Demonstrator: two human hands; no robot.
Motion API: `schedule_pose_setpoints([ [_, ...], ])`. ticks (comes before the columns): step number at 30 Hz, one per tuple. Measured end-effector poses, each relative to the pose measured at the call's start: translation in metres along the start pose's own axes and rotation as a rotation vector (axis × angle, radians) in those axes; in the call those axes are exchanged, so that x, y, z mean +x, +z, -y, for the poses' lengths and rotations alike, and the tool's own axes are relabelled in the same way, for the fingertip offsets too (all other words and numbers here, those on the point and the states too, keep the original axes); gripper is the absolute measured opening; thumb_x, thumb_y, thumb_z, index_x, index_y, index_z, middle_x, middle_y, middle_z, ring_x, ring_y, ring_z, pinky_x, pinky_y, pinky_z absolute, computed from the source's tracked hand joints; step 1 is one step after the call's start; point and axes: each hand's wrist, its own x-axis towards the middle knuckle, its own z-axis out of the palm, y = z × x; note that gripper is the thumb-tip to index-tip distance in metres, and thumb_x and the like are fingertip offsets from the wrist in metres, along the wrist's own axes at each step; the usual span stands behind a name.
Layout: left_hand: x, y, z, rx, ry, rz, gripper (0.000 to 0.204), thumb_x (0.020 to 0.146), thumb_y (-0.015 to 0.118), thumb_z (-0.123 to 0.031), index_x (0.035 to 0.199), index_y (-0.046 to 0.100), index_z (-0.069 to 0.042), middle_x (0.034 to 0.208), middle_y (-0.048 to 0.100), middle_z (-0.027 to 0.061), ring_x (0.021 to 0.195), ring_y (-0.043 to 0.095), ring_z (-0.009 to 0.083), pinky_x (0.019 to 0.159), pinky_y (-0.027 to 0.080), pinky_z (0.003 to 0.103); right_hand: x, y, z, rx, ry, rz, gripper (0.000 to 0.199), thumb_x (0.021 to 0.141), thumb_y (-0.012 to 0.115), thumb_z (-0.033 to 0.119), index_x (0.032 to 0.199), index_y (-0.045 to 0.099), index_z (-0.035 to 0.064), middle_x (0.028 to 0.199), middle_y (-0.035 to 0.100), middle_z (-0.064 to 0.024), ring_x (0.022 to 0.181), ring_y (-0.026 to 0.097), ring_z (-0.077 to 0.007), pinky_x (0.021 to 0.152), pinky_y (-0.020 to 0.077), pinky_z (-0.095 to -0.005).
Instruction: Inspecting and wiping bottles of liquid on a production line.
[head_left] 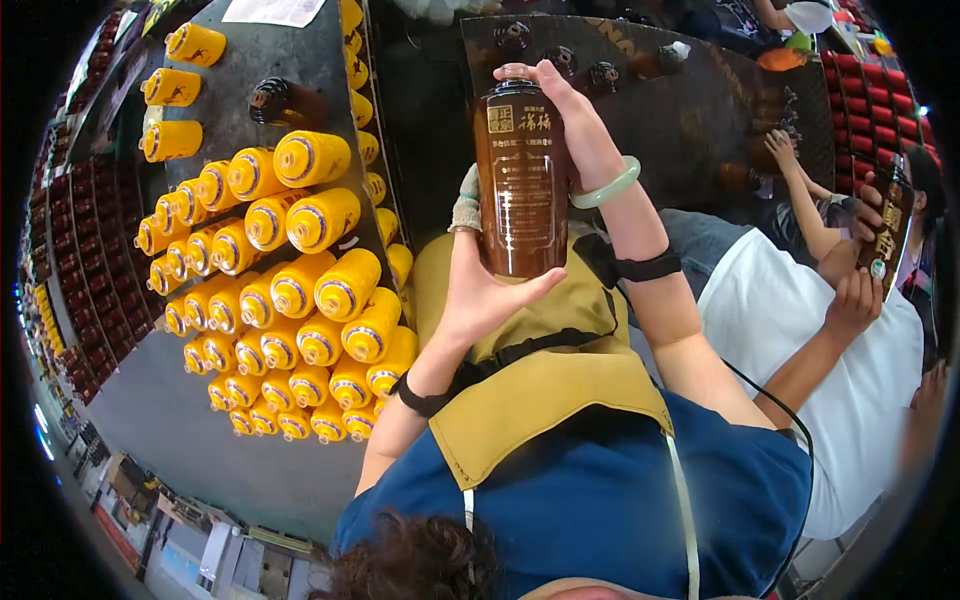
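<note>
Upright before my chest is a brown glass bottle [522, 200] with gold lettering and an uncapped neck. My left hand [480, 290] cups its lower left side, the thumb lying along the bottom edge. White coverings show on fingers of that hand. From the upper right my right hand [578, 115] grips the bottle's shoulder and neck; a pale green bangle [610, 185] circles this wrist. Fingers behind the glass are hidden. To the left, many yellow bottles [320, 220] with clear tops stand in rows on a dark table [225, 90].
A lone brown bottle [285, 103] is among the yellow ones. More brown bottles [605, 78] stand on the dark surface ahead. On the right, a person in a white shirt [810, 310] holds a brown bottle [890, 225]. Racks of red items [865, 120] rise behind.
</note>
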Motion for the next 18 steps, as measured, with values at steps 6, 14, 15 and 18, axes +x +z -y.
schedule_pose_setpoints([
  [6,-0.012,0.001,0.015,0.107,-0.059,-0.031,0.121,0.068,0.092,-0.014,0.156,0.011,0.004,0.154,0.031,0.0176,0.141,0.04,0.0249,0.117,0.035,0.039,-0.01,-0.005,-0.02,0.081,0.057,-0.052,0.045,0.106,0.045,0.044,0.125,0.064,0.0078,0.107,0.069,-0.0034,0.09,0.067,-0.0103,0.082,0.0546,-0.027],
  [14,-0.022,0.006,0.024,0.145,-0.043,-0.065,0.128,0.064,0.096,-0.022,0.156,0.012,0.005,0.153,0.034,0.019,0.139,0.041,0.0251,0.116,0.036,0.039,-0.023,0.003,-0.017,0.107,0.123,-0.068,0.046,0.107,0.043,0.043,0.124,0.065,0.0068,0.107,0.069,-0.0034,0.09,0.066,-0.0104,0.083,0.0546,-0.0266],
  [15,-0.023,0.006,0.025,0.143,-0.043,-0.071,0.128,0.064,0.096,-0.022,0.156,0.012,0.005,0.153,0.034,0.019,0.139,0.041,0.0251,0.116,0.036,0.039,-0.024,0.004,-0.016,0.115,0.125,-0.067,0.047,0.106,0.046,0.045,0.124,0.065,0.0062,0.102,0.069,-0.0037,0.087,0.066,-0.0093,0.081,0.0542,-0.0258],
  [18,-0.021,0.006,0.029,0.236,0.03,-0.096,0.131,0.059,0.099,-0.026,0.155,0.014,0.005,0.153,0.035,0.0195,0.14,0.041,0.0257,0.116,0.036,0.04,-0.022,0.002,-0.021,0.096,0.112,-0.07,0.047,0.106,0.044,0.045,0.124,0.065,0.0073,0.102,0.069,-0.0034,0.087,0.067,-0.0097,0.081,0.0542,-0.0263],
])
